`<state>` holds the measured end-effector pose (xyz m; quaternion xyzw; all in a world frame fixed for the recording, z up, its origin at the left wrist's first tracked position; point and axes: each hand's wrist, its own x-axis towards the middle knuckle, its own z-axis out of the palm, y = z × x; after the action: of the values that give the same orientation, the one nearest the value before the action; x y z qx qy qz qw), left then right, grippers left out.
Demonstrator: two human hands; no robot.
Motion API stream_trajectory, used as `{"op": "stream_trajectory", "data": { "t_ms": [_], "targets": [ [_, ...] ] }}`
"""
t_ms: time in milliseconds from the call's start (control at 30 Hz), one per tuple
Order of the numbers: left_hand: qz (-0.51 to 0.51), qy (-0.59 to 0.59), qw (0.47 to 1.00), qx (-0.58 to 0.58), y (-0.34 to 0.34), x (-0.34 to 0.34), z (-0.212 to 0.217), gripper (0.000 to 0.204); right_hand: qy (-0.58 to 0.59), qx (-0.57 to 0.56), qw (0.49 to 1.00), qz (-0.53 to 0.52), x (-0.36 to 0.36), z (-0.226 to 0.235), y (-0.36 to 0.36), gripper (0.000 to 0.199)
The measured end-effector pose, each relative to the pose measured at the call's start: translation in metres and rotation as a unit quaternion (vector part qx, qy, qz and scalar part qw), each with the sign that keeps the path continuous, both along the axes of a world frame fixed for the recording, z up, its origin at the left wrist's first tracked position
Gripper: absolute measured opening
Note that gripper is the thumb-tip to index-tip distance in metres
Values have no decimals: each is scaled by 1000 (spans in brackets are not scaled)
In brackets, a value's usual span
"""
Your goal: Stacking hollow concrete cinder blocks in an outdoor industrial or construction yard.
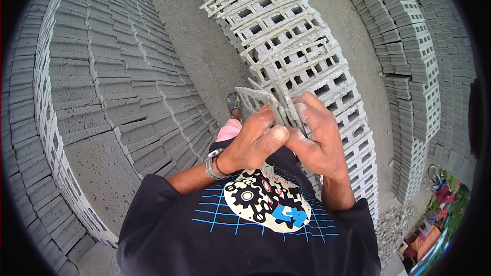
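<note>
My left hand (254,140) and my right hand (321,140) are close together in front of my chest, fingers closed. Between them they grip several thin, cement-crusted frames (276,98), which stand roughly on edge and fan apart at the top. My left thumb points across toward my right hand, and pale dust coats the fingers of both. Just beyond, more such ladder-like frames (305,71) lie across the top of a long row of grey hollow concrete blocks (353,117). The fingertips behind the held frames are hidden.
Stacked grey concrete blocks (117,66) form a long wall on my left. Another stack (404,36) rises on the right. Dirt paths (197,36) run between the rows. Gravel (396,227) and a heap of colourful items (429,240) are at the lower right.
</note>
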<state>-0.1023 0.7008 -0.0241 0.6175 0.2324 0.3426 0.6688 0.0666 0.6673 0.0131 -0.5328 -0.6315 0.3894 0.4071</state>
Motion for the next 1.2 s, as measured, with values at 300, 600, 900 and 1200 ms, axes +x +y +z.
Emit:
{"op": "stream_trajectory", "data": {
  "t_ms": [300,600,900,1200],
  "targets": [
    [433,-129,828,-333,3,-58,-63,48,-249,142,954,92,-101,-71,34,47],
    [466,-34,785,-406,31,-168,-223,33,-449,-170,872,-96,-36,-316,19,40],
    [420,110,774,-460,32,-220,-268,40,-511,-225,828,-43,-23,-351,38,37],
    [444,81,735,-506,44,-237,-307,40,-460,-294,830,-114,-51,-321,73,33]
  ]
}}
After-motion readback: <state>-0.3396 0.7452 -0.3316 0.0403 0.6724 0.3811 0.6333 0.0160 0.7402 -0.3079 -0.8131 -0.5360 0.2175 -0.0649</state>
